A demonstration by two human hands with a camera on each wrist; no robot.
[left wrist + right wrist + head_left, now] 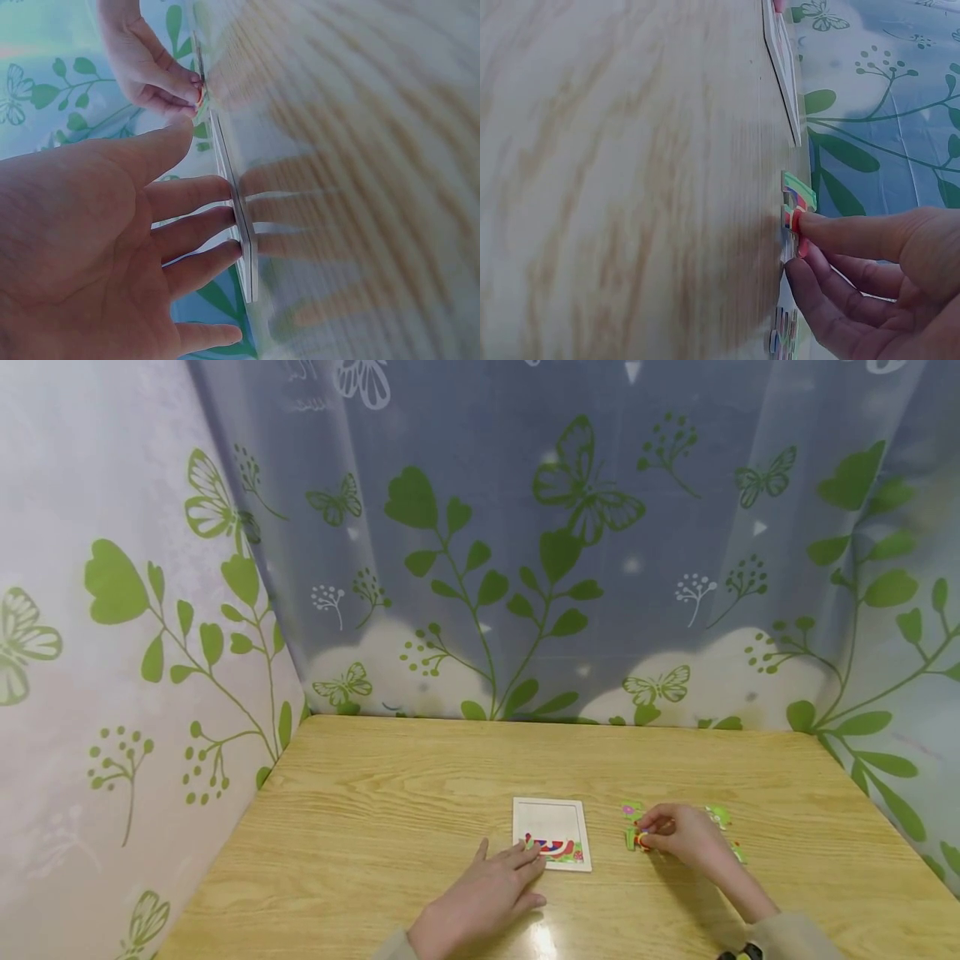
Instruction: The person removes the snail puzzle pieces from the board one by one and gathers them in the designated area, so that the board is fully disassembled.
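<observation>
A small white-framed jigsaw board [547, 820] lies on the table, its lower part filled with red, blue and green pieces and its upper part bare. My left hand [483, 893] rests its straight fingertips on the board's lower left edge; in the left wrist view the fingers [199, 196] reach the board's side, thumb apart. To the right of the board, my right hand [686, 837] pinches a small red puzzle piece [796, 220] between thumb and fingers, close over the tabletop. A green piece [630, 838] lies right beside those fingertips.
A piece with a pink flower [628, 810] lies just beyond the right hand. More green pieces [718, 815] are partly hidden behind that hand. The wood-grain table [375, 793] meets a leaf-and-butterfly curtain [480, 568] at the back and sides.
</observation>
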